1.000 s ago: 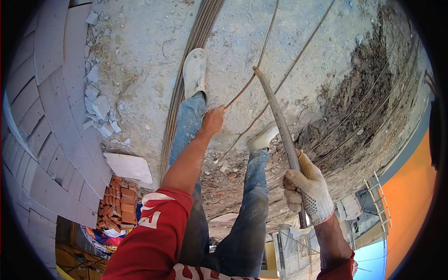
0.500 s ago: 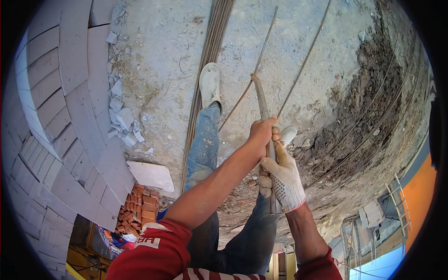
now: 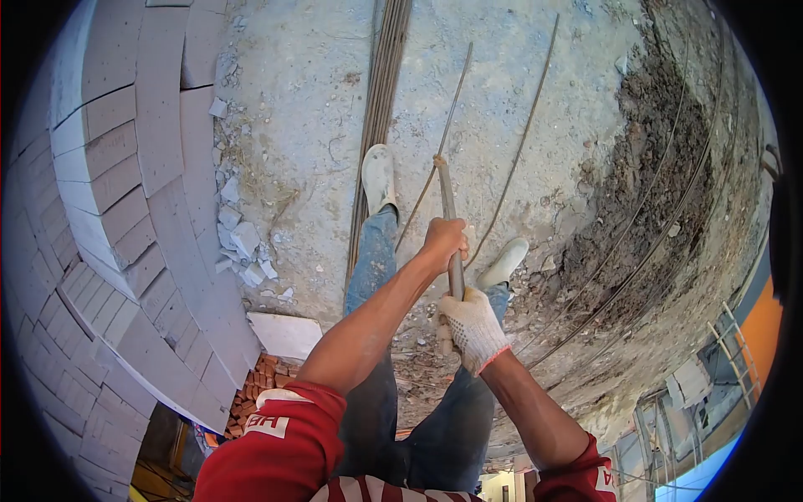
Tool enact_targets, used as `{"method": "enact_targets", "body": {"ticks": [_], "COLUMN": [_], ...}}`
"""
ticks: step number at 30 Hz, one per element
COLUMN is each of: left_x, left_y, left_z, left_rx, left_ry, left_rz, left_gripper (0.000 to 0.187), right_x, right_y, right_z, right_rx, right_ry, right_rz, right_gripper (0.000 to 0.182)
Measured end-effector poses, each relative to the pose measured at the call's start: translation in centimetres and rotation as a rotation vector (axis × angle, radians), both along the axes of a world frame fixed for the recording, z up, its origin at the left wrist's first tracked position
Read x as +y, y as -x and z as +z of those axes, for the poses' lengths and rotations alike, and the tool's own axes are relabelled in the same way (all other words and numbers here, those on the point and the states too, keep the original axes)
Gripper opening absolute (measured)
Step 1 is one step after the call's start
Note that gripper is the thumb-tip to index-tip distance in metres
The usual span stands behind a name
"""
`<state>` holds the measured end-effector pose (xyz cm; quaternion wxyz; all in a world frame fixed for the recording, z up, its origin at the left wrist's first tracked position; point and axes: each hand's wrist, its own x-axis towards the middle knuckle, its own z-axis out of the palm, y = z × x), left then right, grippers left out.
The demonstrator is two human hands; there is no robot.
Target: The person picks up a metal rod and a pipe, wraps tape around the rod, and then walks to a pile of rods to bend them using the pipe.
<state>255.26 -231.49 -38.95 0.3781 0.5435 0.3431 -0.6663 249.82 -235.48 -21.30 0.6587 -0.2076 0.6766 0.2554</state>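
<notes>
Both hands are closed round a long grey metal bar, held out in front of my legs. My bare left hand grips it around the middle. Nearer my body, my right hand, in a white dotted work glove, wraps the lower part and hides that end. The bar's brownish far end meets a thin steel rod lying on the ground; how they engage is too small to tell. To the right lies another thin steel rod, slightly curved.
Under my left shoe runs a bundle of steel rods. Grey blocks are stacked along the left, with broken pieces beside them. A white slab and red bricks lie nearby. Dark soil and long rods stretch right.
My hands have moved apart along the bar, the gloved one now lower. The view has shifted, so the bar and rods appear lower and further left. Its far end stays at the rod.
</notes>
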Motion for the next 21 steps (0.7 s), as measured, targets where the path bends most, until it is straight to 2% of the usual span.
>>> {"method": "enact_targets", "body": {"ticks": [1,3,5,7,11,13,19,21], "left_x": [0.3,1.6,1.7,2.2,3.6,4.1,5.3,6.2], "left_y": [0.0,0.7,0.4,0.8,0.9,0.9,1.7,2.2], "left_z": [-0.4,-1.3,-2.0,-2.4,-3.4,-4.1,-6.0,-7.0], "left_rx": [-0.009,-0.004,0.004,0.004,-0.022,-0.056,-0.071,-0.061], "left_ry": [0.005,0.006,0.014,0.007,-0.009,0.011,-0.001,-0.008], "left_rz": [-0.006,0.010,0.023,0.029,-0.031,-0.069,-0.121,-0.121], "left_gripper": [0.013,0.013,0.013,0.015,0.016,0.016,0.014,0.013], "right_x": [0.7,2.9,4.5,5.5,6.9,8.9,11.3,11.8], "right_y": [0.0,1.0,2.0,2.9,3.3,4.8,6.5,6.2], "right_z": [-0.6,-2.5,-4.2,-5.1,-5.9,-8.3,-11.2,-11.5], "right_rx": [-0.006,-0.014,-0.011,-0.027,-0.023,-0.106,-0.109,-0.087], "right_ry": [0.007,0.109,0.150,0.257,0.231,0.340,0.478,0.455], "right_rz": [-0.001,0.190,0.214,0.305,0.287,0.303,0.502,0.481], "right_gripper": [0.021,0.018,0.017,0.026,0.026,0.014,0.022,0.022]}}
